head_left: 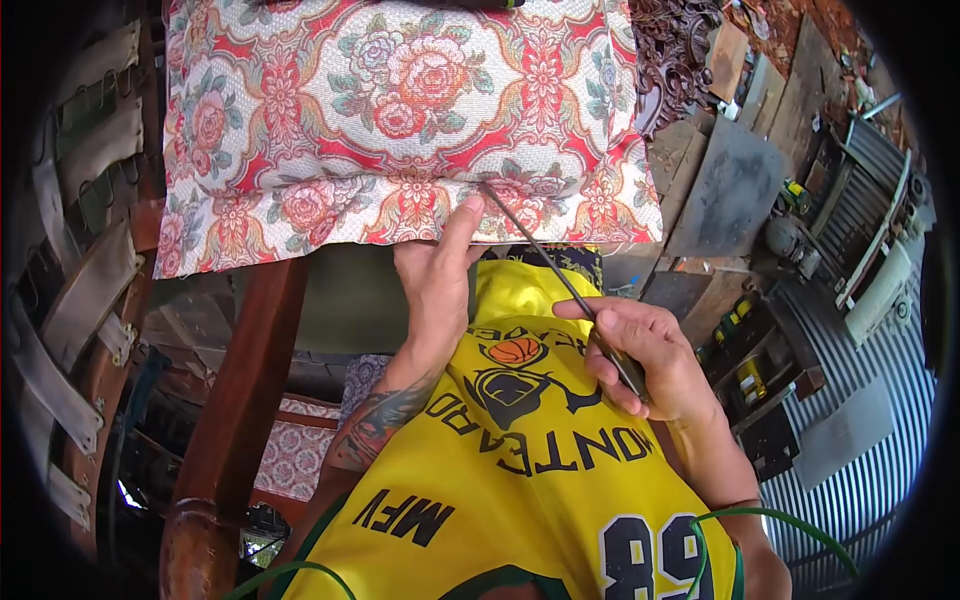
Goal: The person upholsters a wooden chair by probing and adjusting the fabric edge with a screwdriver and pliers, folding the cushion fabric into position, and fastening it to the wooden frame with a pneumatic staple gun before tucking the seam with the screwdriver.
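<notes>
A floral upholstery fabric in red, cream and green covers a padded seat in front of me. Along its near side, a loose flap hangs past the padding. My left hand grips the flap's edge, thumb on top and the other fingers hidden underneath. In my right hand is a long, thin, screwdriver-like metal tool, its dark handle inside the closed fingers. The tool slants up to the left, and its tip meets the fabric crease just above my left thumb.
A varnished wooden frame post stands below the fabric at left. Beyond it hang wide webbing straps. At right are a grey board, corrugated metal sheeting and carved dark wood. A dark object lies at the top edge.
</notes>
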Demonstrator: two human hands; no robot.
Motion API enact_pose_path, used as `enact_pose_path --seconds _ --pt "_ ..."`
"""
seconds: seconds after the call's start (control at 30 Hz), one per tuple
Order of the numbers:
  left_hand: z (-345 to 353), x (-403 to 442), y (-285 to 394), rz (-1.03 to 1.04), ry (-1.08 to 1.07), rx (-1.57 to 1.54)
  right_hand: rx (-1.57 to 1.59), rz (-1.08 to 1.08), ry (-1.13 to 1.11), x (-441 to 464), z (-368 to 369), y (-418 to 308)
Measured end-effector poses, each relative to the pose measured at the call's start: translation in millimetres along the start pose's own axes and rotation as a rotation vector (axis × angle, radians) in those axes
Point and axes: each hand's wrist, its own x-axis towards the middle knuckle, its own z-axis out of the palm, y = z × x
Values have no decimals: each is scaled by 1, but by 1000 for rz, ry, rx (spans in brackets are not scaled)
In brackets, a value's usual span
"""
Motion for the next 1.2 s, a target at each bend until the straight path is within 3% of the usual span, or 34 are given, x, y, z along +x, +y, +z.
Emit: enact_pose_path --seconds 0.07,0.4,0.47,0.5,0.53,0.6,0.63,0.67,0.73,0.87,1.0,1.2 --pt "-4 1 1 -87 -46 5 200 91 -20 0 2 -2" --pt "-6 0 15 -176 -31 -16 608 197 -113 3 -3 1" --pt "-29 6 31 -643 -159 364 739 247 -156 4 -7 -1" --pt "-55 10 36 -616 -510 597 741 249 -158 4 -8 -3" --pt "-50 -3 40 -614 -511 601 756 265 -156 5 -8 -4" --pt "-34 -38 49 549 -308 1416 777 294 -151 2 -9 -5" --pt "-32 -27 42 1007 -320 1180 803 308 -162 3 -10 -6" --pt "-24 -14 38 1011 -316 1185 827 318 -176 4 -10 -7" --pt "-8 10 30 1298 -498 1161 836 313 -177 5 -9 -8" --pt "-22 23 -18 1400 -440 1057 881 336 -162 7 -4 -7" --pt "-28 36 -21 1512 -406 1007 838 332 -124 12 -3 -2" --pt "-25 39 -24 1497 -371 987 807 326 -123 16 -4 -3"
